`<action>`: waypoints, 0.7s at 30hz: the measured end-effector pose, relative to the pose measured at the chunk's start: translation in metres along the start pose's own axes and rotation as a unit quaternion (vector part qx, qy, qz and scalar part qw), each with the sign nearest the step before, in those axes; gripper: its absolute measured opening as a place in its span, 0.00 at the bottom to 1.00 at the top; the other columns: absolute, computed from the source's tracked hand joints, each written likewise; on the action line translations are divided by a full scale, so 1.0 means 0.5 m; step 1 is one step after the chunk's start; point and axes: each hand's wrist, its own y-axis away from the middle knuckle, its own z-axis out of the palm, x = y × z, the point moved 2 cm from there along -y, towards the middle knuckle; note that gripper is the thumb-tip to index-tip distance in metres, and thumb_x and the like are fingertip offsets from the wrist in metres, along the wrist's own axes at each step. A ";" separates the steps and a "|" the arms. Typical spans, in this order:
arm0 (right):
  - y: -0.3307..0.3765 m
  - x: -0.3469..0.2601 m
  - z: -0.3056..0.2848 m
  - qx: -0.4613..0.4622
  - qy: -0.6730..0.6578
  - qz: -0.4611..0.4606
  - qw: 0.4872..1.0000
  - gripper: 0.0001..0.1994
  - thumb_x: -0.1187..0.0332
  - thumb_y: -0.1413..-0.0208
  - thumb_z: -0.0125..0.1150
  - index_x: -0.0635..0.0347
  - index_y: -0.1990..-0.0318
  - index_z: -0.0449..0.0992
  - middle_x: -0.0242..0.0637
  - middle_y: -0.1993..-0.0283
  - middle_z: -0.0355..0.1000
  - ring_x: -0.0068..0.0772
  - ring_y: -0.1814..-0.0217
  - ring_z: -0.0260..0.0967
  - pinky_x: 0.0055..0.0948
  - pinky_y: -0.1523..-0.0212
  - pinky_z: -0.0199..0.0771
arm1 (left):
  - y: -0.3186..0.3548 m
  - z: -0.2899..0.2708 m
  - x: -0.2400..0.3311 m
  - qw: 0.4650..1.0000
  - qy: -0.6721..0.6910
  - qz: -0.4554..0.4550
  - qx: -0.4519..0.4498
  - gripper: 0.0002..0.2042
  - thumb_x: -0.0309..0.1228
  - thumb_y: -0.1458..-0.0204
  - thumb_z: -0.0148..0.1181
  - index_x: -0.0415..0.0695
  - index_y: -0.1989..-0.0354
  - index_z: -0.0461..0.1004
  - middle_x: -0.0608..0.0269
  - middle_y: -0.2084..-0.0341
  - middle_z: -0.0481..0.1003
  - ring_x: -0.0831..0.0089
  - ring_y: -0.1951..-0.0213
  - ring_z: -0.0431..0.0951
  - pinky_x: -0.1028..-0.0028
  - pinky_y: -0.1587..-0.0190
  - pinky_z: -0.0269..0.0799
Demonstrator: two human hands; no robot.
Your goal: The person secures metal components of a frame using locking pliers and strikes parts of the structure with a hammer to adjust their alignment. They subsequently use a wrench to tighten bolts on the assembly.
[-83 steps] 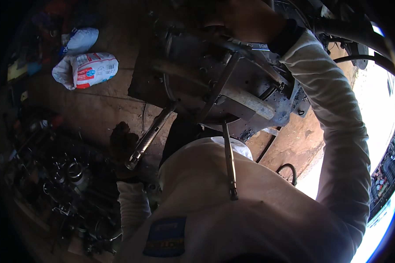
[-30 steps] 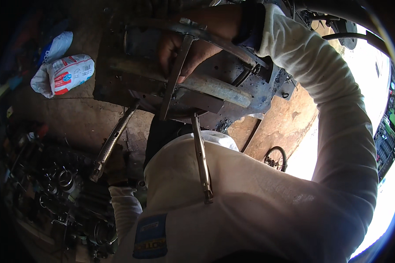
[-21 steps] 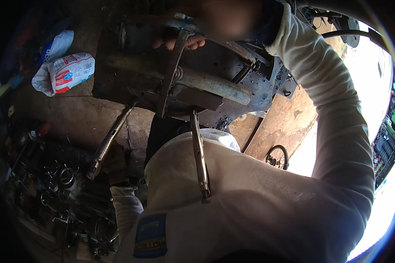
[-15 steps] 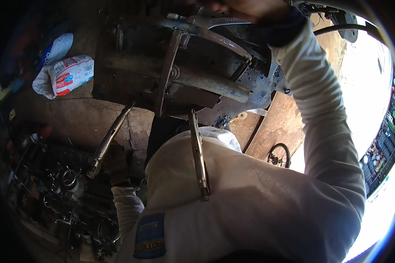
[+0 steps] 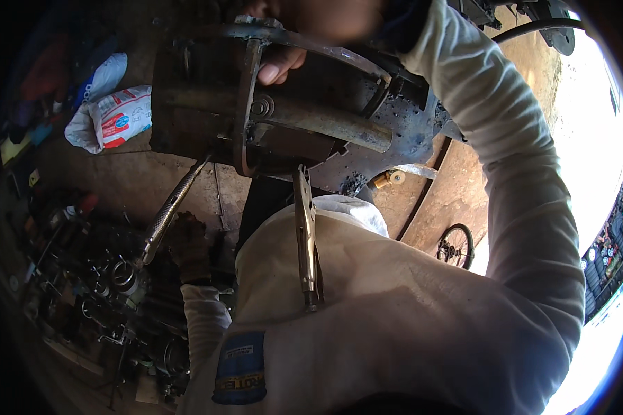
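My right hand [image 5: 336,17] reaches in at the top, by the end of a curved flat metal bar [image 5: 332,52] with a nut-like fitting. Fingers show above the bar and a bent digit below it, beside an upright flat strip [image 5: 248,104]; what they hold is hidden. My left hand [image 5: 190,249] hangs low in the shadow at the left, its fingers too dark to make out. Locking pliers [image 5: 306,235] jut toward me from the workpiece's near edge. A second tool with a textured metal handle [image 5: 176,207] sticks out farther left. A round metal tube [image 5: 332,124] crosses the workpiece.
White-and-red plastic bags [image 5: 121,117] lie at the left beyond a dark metal plate [image 5: 173,142]. Metal parts and rings [image 5: 121,277] crowd the lower left. A spoked wheel [image 5: 455,245] and a brass-coloured round piece [image 5: 394,178] show at the right. Dark grit [image 5: 353,185] lies on the plate.
My right hand has come down and left to the curved bar's end, a digit now showing below it. The wrench seen near that hand is no longer visible. The view has shifted slightly.
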 end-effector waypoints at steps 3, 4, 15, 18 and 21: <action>-0.020 0.012 0.020 -0.041 -0.041 -0.026 0.998 0.16 0.64 0.47 0.63 0.64 0.55 0.75 0.37 0.63 0.76 0.27 0.61 0.72 0.29 0.62 0.73 | 0.059 0.062 -0.005 0.966 0.223 -0.128 -0.009 0.13 0.35 0.42 0.52 0.42 0.53 0.74 0.53 0.54 0.75 0.57 0.48 0.73 0.62 0.43 0.65; -0.024 0.023 0.023 -0.047 -0.059 -0.032 0.997 0.16 0.65 0.48 0.64 0.64 0.55 0.75 0.37 0.63 0.76 0.27 0.60 0.72 0.29 0.62 0.73 | 0.077 0.070 -0.004 0.966 0.219 -0.137 -0.010 0.13 0.35 0.42 0.52 0.42 0.53 0.74 0.53 0.54 0.75 0.57 0.48 0.73 0.62 0.43 0.65; -0.032 0.000 0.054 -0.079 -0.049 0.003 0.996 0.14 0.69 0.51 0.69 0.64 0.57 0.76 0.38 0.62 0.77 0.28 0.59 0.75 0.28 0.58 0.75 | 0.120 0.085 0.036 0.965 0.159 -0.173 -0.118 0.14 0.36 0.42 0.51 0.44 0.51 0.72 0.53 0.49 0.72 0.57 0.46 0.71 0.60 0.43 0.67; -0.026 0.008 0.058 -0.099 -0.076 -0.034 0.992 0.14 0.70 0.48 0.66 0.66 0.56 0.75 0.40 0.62 0.77 0.28 0.60 0.76 0.26 0.59 0.77 | 0.098 0.052 0.045 0.978 0.083 -0.076 -0.176 0.15 0.36 0.44 0.53 0.46 0.49 0.69 0.53 0.48 0.71 0.56 0.47 0.72 0.59 0.45 0.69; -0.019 0.002 0.060 -0.092 -0.080 -0.032 0.992 0.16 0.69 0.47 0.66 0.66 0.53 0.74 0.40 0.62 0.78 0.29 0.59 0.76 0.27 0.57 0.77 | 0.085 0.041 0.044 0.970 0.104 -0.053 -0.212 0.16 0.36 0.44 0.53 0.45 0.49 0.69 0.53 0.48 0.70 0.55 0.46 0.71 0.59 0.45 0.69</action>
